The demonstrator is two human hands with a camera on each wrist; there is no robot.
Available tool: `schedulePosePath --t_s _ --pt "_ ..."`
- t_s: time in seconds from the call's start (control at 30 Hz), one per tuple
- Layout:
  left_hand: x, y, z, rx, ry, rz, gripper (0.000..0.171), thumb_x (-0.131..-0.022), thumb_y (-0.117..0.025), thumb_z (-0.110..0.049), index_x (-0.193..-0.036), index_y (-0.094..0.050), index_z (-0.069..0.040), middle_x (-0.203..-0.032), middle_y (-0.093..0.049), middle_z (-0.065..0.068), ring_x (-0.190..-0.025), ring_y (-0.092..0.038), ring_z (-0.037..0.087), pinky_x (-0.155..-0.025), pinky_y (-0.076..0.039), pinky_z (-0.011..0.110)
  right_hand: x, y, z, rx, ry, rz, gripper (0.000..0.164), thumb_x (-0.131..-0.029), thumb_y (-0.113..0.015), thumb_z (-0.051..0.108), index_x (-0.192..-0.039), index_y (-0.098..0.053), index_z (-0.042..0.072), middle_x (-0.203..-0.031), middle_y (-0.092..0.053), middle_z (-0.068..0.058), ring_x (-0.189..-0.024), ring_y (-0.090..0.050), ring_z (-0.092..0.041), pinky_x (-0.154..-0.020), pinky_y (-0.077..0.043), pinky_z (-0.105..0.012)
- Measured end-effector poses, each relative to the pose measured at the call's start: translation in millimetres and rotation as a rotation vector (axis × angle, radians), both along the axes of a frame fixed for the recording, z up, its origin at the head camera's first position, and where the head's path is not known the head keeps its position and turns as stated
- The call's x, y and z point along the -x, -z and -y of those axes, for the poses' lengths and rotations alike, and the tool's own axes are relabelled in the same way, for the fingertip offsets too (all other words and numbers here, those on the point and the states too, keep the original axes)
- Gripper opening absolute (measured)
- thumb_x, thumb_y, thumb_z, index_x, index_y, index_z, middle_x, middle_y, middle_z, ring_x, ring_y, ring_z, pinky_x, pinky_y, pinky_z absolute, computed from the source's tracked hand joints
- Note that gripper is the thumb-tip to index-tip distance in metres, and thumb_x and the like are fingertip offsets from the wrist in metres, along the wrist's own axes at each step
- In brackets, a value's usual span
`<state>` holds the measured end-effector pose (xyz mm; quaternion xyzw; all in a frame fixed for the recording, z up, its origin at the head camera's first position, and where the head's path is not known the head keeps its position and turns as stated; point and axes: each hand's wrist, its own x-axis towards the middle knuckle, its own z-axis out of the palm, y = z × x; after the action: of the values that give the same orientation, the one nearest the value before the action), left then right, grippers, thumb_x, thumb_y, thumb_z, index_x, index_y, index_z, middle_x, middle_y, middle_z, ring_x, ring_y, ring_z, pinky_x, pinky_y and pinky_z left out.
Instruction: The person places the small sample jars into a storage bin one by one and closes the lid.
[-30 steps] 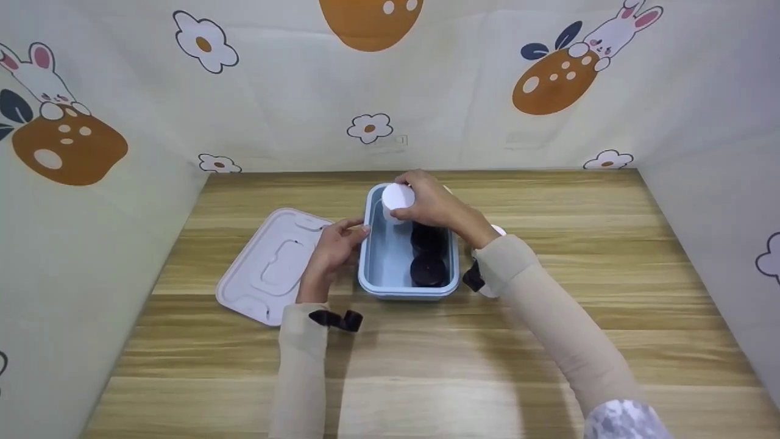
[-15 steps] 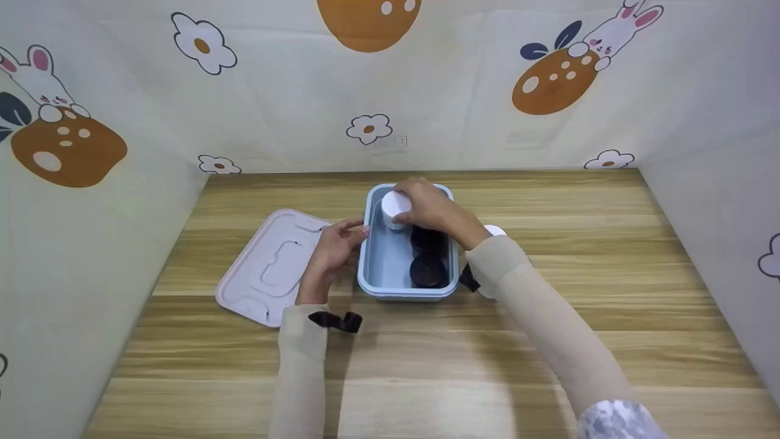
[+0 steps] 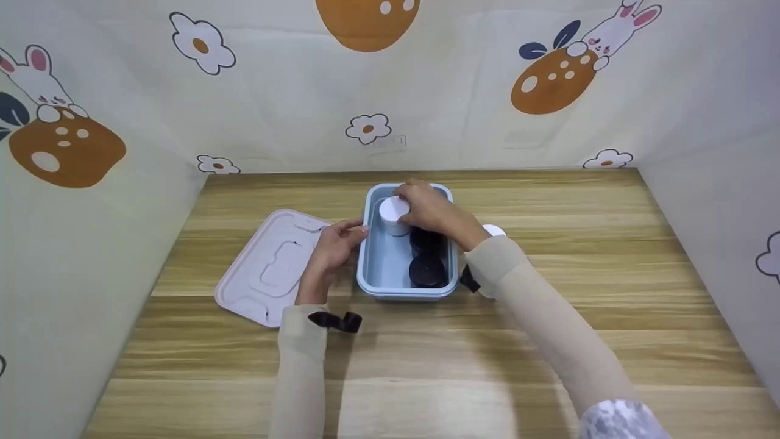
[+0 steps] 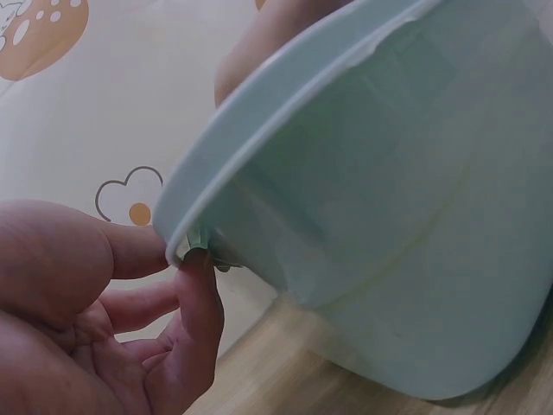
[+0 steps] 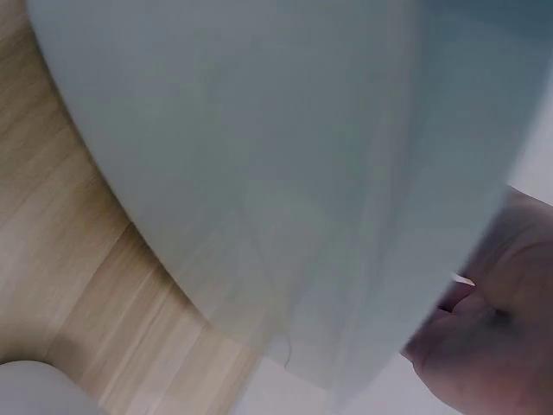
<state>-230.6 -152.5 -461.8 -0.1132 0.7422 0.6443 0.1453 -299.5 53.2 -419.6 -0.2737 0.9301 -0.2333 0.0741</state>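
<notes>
A light-blue plastic storage box (image 3: 407, 292) stands uncovered on the wooden table. Its left rim is pinched by my left hand (image 3: 334, 249), thumb against the rim and a fingertip under it in the left wrist view. Inside the box's far left part, my right hand (image 3: 434, 209) grips a white cylindrical container (image 3: 392, 209) by its side, flat white top facing up. Two black round-topped containers, a near one (image 3: 427, 271) and a far one (image 3: 425, 238), sit along the box's right wall. The box wall hides the right fingers in the right wrist view.
A pale pinkish lid (image 3: 262, 286) with moulded grooves lies left of the box, partly under the left hand. Right of the box, a white round-topped thing (image 3: 494, 230) shows from behind the right sleeve. A patterned cloth wall (image 3: 463, 110) rises behind the table.
The right hand has lowered the white container into the box and brought it slightly nearer me. The left hand has stayed at the rim.
</notes>
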Motion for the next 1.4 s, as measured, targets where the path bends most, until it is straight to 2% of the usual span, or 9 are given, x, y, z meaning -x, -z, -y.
schedulePosePath --t_s 0.27,0.57,0.77,0.93,1.1,1.2,1.4 --pt "0.2 -3.7 2.4 0.019 0.004 0.004 0.047 -0.100 -0.062 -0.025 -0.143 -0.054 -0.009 -0.127 -0.067 0.018 -0.100 -0.070 0.023 -0.076 -0.060 0.032 -6.7 -24.3 -5.4 0.099 -0.011 0.023 0.051 -0.088 -0.077 0.013 -0.132 -0.060 -0.005 -0.129 -0.062 -0.021 -0.123 -0.057 -0.036 -0.110 -0.045 -0.046" --pt "2.0 -0.4 1.7 0.016 0.012 -0.052 0.048 -0.100 -0.061 -0.019 -0.143 -0.052 -0.001 -0.130 -0.065 0.024 -0.100 -0.067 0.018 -0.082 -0.056 0.028 -20.7 -45.8 -18.2 0.193 -0.026 0.001 0.043 -0.090 -0.075 0.017 -0.130 -0.065 0.002 -0.127 -0.065 -0.017 -0.122 -0.058 -0.035 -0.107 -0.047 -0.046" --pt "0.2 -1.4 1.7 -0.002 0.002 -0.016 0.046 -0.100 -0.062 -0.022 -0.143 -0.054 -0.006 -0.127 -0.067 0.021 -0.093 -0.070 0.018 -0.074 -0.059 0.029 -31.1 -53.4 -34.3 0.301 -0.020 -0.030 0.036 -0.089 -0.076 0.015 -0.124 -0.069 0.006 -0.122 -0.067 -0.015 -0.115 -0.061 -0.030 -0.103 -0.049 -0.045" --pt "-1.0 -1.3 2.2 -0.023 0.008 -0.024 0.046 -0.100 -0.062 -0.021 -0.142 -0.054 -0.005 -0.121 -0.069 0.020 -0.089 -0.071 0.018 -0.069 -0.059 0.028 -40.2 -57.4 -50.6 0.368 0.012 -0.041 0.033 -0.089 -0.076 0.015 -0.121 -0.071 0.007 -0.121 -0.067 -0.011 -0.115 -0.061 -0.028 -0.105 -0.048 -0.047" --pt "-1.3 -0.9 1.8 -0.023 0.009 -0.030 0.045 -0.100 -0.062 -0.021 -0.142 -0.054 -0.005 -0.122 -0.068 0.021 -0.093 -0.071 0.020 -0.069 -0.059 0.028 -49.6 -57.8 -65.7 0.437 0.052 -0.058 0.031 -0.089 -0.076 0.015 -0.119 -0.072 0.010 -0.121 -0.068 -0.008 -0.119 -0.060 -0.027 -0.107 -0.045 -0.048" --pt "-1.6 -1.3 1.5 -0.018 0.010 -0.022 0.046 -0.101 -0.061 -0.022 -0.143 -0.053 -0.005 -0.125 -0.067 0.022 -0.098 -0.071 0.023 -0.071 -0.060 0.028 -55.9 -55.8 -72.7 0.470 0.076 -0.081 0.031 -0.088 -0.077 0.014 -0.118 -0.072 0.010 -0.120 -0.068 -0.008 -0.119 -0.060 -0.027 -0.106 -0.045 -0.048" --pt "-2.0 -0.6 0.6 -0.009 0.014 -0.027 0.047 -0.100 -0.061 -0.022 -0.143 -0.053 -0.004 -0.125 -0.067 0.022 -0.095 -0.070 0.021 -0.070 -0.060 0.029 -65.5 -45.4 -83.9 0.531 0.134 -0.121 0.031 -0.087 -0.079 0.012 -0.117 -0.073 0.009 -0.121 -0.068 -0.009 -0.119 -0.059 -0.025 -0.105 -0.045 -0.046"
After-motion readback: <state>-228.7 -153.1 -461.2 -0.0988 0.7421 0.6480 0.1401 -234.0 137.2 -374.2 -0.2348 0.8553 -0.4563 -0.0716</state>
